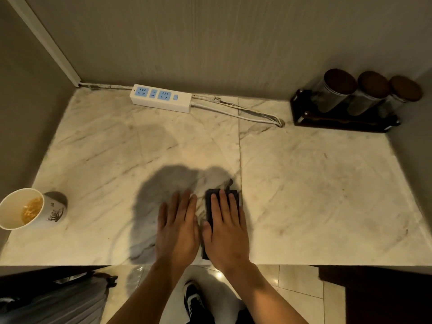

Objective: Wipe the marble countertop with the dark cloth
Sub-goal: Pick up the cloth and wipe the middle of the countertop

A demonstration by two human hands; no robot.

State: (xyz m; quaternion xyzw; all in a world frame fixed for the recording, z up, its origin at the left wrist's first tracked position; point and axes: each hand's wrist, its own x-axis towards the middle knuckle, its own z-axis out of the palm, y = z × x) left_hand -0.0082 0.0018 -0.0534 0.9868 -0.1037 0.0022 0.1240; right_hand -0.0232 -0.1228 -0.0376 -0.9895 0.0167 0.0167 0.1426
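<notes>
A folded dark cloth (209, 199) lies on the white marble countertop (315, 183) near its front edge, at the centre. My right hand (225, 232) rests flat on top of the cloth, fingers stretched forward, and hides most of it. My left hand (178, 230) lies palm down on the bare marble just left of the cloth, fingers slightly apart, holding nothing.
A paper cup (28, 210) with yellow liquid stands at the front left. A white power strip (161, 98) and its cable (245, 113) lie along the back wall. Three brown-lidded jars in a dark rack (346, 106) fill the back right corner. Walls close both sides.
</notes>
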